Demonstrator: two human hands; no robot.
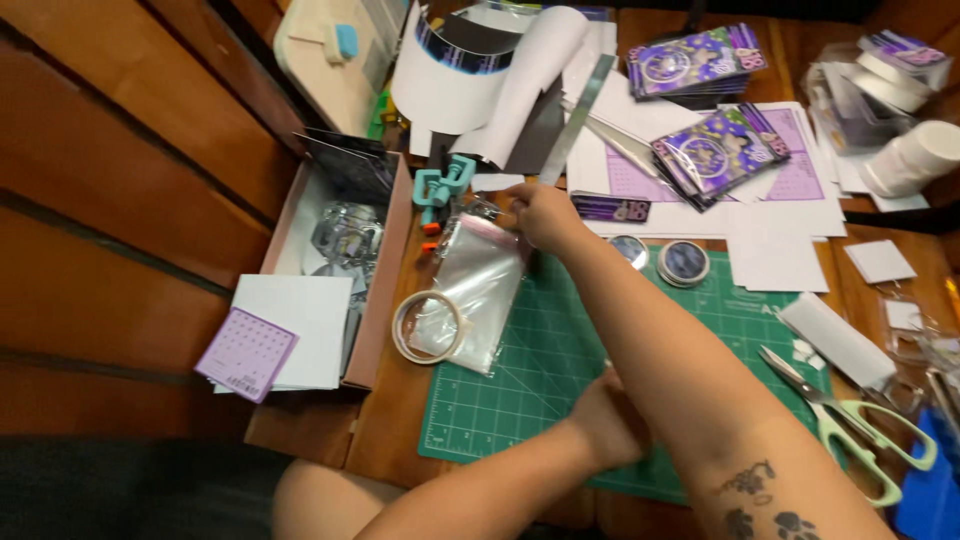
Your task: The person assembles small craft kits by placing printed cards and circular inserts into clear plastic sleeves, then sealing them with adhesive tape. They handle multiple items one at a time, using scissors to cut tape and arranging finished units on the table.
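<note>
Clear plastic bags (475, 285) — crinkled (red-edged)

Wooden desk (395, 420), reddish-brown, glossy finish, grain visible along the near edge. Wall (110, 180) to the left: broad horizontal wooden planks of the same warm tone, dark gaps between boards. Dark surface at lower left below the desk edge; cannot tell what it is. Light is warm and fairly dim, brightest across the desk's middle, with corners falling into shadow.

A home craft desk: green cutting mat (520, 370), scissors (850, 420), tape roll (428, 326).
</note>
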